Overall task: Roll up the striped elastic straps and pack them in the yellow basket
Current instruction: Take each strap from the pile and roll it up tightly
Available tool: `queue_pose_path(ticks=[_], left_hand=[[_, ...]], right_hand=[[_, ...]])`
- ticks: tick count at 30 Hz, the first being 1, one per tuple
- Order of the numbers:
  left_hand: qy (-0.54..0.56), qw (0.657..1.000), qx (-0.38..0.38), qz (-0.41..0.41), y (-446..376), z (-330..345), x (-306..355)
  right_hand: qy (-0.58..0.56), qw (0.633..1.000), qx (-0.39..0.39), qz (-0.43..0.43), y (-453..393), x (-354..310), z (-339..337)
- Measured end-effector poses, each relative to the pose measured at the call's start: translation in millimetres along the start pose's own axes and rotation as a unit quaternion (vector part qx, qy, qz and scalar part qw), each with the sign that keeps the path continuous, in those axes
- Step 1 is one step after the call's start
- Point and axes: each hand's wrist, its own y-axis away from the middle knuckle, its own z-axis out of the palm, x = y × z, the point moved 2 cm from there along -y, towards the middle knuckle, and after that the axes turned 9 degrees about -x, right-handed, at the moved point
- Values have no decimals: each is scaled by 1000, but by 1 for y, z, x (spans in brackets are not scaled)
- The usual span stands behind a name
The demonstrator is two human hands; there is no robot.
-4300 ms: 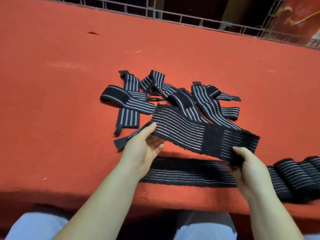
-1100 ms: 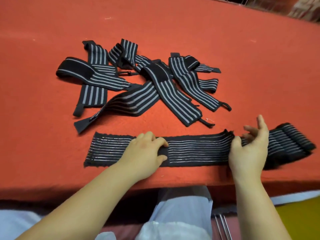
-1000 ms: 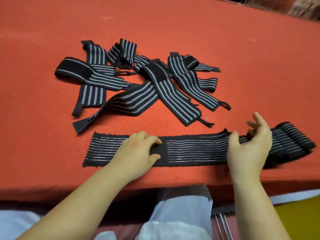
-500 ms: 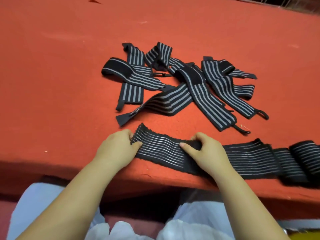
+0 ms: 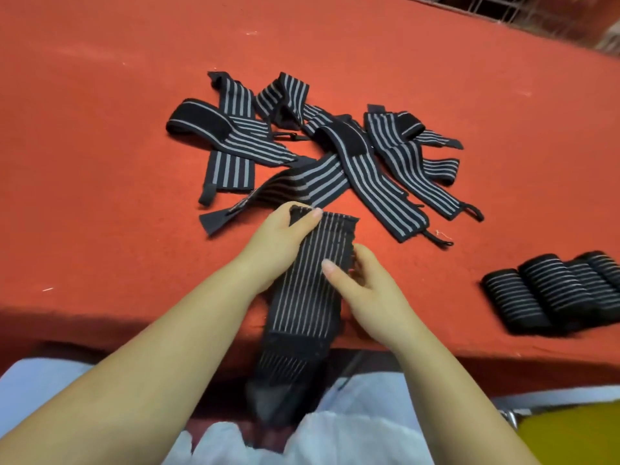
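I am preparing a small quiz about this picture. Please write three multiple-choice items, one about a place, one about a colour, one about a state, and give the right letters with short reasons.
1. Where do the rolled straps lie?
A. right side of the table
B. far left corner
C. on the person's lap

2. What colour is the table cover?
A. green
B. red
C. white

3. How is the strap in the hands?
A. fully rolled
B. knotted
C. unrolled, hanging over the near edge

Answers: 1 A, the rolls sit in a row at the right. 2 B, the cloth is red. 3 C, left hand and right hand hold it flat while its lower end drops past the edge.
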Motion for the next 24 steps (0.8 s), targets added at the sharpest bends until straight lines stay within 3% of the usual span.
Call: queue_pose_path(ticks=[6, 11, 24], left_hand=[[21, 1000, -18, 8, 8, -1, -22], [30, 998, -49, 21, 10, 2, -27], [104, 989, -73, 80, 15, -1, -26]], right_hand=[[-134, 988, 82, 4, -29, 3, 10], [-215, 974, 71, -5, -31, 17, 0], [-274, 958, 64, -58, -29, 23, 2]])
